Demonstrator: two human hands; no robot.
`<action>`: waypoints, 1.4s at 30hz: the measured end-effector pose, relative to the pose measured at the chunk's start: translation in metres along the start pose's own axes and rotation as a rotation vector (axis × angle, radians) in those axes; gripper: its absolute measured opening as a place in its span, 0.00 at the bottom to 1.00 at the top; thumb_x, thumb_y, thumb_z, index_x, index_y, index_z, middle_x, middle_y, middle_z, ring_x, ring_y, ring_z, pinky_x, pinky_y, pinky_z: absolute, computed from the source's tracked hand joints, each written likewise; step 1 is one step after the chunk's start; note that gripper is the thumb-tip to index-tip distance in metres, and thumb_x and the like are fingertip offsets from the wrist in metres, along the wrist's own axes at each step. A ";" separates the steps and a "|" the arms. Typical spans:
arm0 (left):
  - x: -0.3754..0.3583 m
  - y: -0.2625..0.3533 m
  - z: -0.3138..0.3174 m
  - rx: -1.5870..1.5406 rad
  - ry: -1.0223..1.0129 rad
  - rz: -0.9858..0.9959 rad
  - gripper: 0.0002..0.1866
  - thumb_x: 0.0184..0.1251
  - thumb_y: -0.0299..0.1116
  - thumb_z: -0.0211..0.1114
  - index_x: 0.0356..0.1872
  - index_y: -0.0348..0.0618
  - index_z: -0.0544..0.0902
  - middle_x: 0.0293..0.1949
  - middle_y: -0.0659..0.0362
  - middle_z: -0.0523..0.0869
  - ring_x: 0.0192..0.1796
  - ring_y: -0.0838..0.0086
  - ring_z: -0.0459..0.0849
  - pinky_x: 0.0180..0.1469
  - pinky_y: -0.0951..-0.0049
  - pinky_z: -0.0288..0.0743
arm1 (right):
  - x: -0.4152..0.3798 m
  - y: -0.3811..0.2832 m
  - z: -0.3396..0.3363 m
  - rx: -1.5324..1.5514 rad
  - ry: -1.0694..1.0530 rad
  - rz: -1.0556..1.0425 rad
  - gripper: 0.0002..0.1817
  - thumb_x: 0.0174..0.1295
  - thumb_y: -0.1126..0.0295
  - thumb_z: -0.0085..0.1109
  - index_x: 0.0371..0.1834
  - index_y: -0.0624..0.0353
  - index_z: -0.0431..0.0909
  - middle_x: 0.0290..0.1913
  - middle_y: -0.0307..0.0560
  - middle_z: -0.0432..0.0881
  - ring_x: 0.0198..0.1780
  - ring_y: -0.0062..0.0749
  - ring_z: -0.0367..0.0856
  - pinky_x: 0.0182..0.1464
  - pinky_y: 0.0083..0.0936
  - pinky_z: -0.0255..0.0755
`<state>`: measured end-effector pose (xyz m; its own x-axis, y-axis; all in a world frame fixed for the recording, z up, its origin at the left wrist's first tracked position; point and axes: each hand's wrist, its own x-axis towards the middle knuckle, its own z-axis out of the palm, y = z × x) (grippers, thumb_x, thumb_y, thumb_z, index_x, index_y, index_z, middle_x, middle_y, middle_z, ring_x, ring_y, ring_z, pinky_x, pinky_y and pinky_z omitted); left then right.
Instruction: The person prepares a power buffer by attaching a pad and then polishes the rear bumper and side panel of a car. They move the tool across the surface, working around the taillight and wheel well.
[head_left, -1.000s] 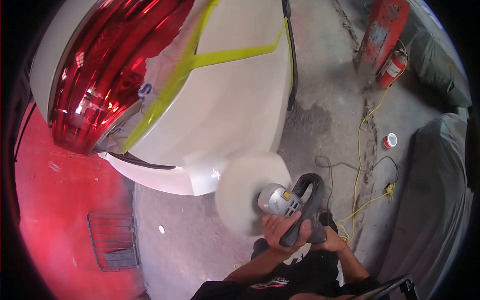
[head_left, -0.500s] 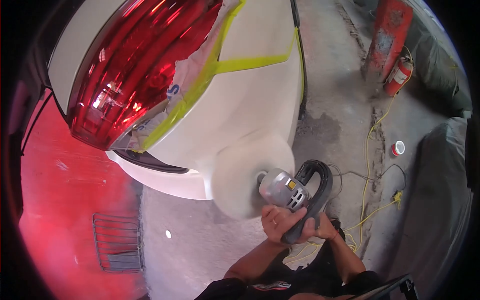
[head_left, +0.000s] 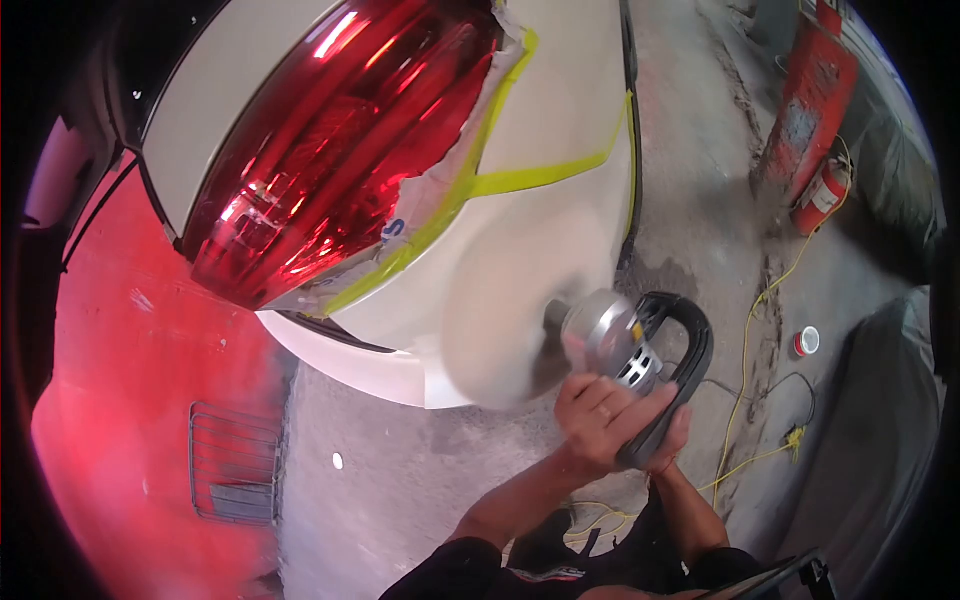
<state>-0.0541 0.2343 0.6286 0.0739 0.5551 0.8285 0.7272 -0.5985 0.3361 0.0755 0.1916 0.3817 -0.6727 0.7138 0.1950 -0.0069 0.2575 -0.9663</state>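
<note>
My left hand [head_left: 605,420] wraps the body of a silver and black rotary polisher [head_left: 600,325], just behind its motor head. Behind it, my right hand [head_left: 673,442] closes around the lower part of the black loop handle [head_left: 692,350], with some fingers hidden. The round pale pad [head_left: 515,310] is blurred by spin and lies against or very near the white bumper [head_left: 590,215]; exact contact is hard to tell. Above the pad, yellow-green masking tape [head_left: 540,178] and torn masking paper [head_left: 425,205] border the red tail light [head_left: 340,150].
A grey cord [head_left: 805,385] and a yellow cord [head_left: 745,375] run over the floor at right. Beyond are a red and white cup [head_left: 806,342], a fire extinguisher [head_left: 822,198], a red post [head_left: 808,115] and a covered object [head_left: 870,420]. A metal rack [head_left: 235,465] stands left.
The polisher and its pad have moved up the bumper toward the tape, both hands still on it. The view has shifted, so the car and floor objects appear lower and farther right.
</note>
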 end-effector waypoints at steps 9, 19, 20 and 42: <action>0.016 -0.007 0.016 -0.055 0.009 -0.040 0.15 0.45 0.35 0.77 0.37 0.49 0.91 0.19 0.71 0.77 0.21 0.79 0.74 0.36 0.75 0.63 | 0.023 -0.034 -0.009 0.820 0.261 0.179 0.45 0.55 0.55 0.72 0.74 0.57 0.62 0.71 0.46 0.69 0.73 0.38 0.66 0.76 0.37 0.58; -0.084 0.005 -0.049 -0.017 0.047 -0.144 0.13 0.50 0.37 0.72 0.37 0.46 0.90 0.19 0.69 0.75 0.23 0.77 0.73 0.37 0.71 0.65 | -0.021 -0.038 0.009 0.418 0.040 0.399 0.30 0.42 0.67 0.77 0.52 0.65 0.80 0.48 0.45 0.85 0.50 0.30 0.82 0.57 0.32 0.76; -0.092 0.007 -0.052 -0.027 0.063 -0.176 0.13 0.51 0.37 0.72 0.37 0.45 0.89 0.19 0.69 0.75 0.23 0.77 0.73 0.37 0.70 0.65 | -0.026 -0.040 0.010 0.359 0.058 0.389 0.29 0.42 0.68 0.77 0.52 0.65 0.81 0.47 0.46 0.87 0.48 0.30 0.83 0.55 0.31 0.77; -0.183 0.005 -0.101 -0.493 0.628 -0.679 0.15 0.59 0.35 0.68 0.38 0.31 0.86 0.28 0.53 0.84 0.32 0.68 0.78 0.40 0.66 0.72 | -0.086 -0.138 0.052 -0.289 0.092 0.743 0.26 0.39 0.62 0.76 0.43 0.62 0.84 0.35 0.60 0.87 0.40 0.55 0.88 0.46 0.41 0.80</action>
<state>-0.1328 0.0712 0.5245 -0.7160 0.5475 0.4331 0.1135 -0.5209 0.8461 0.0955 0.0612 0.4893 -0.3626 0.8125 -0.4566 0.6193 -0.1561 -0.7695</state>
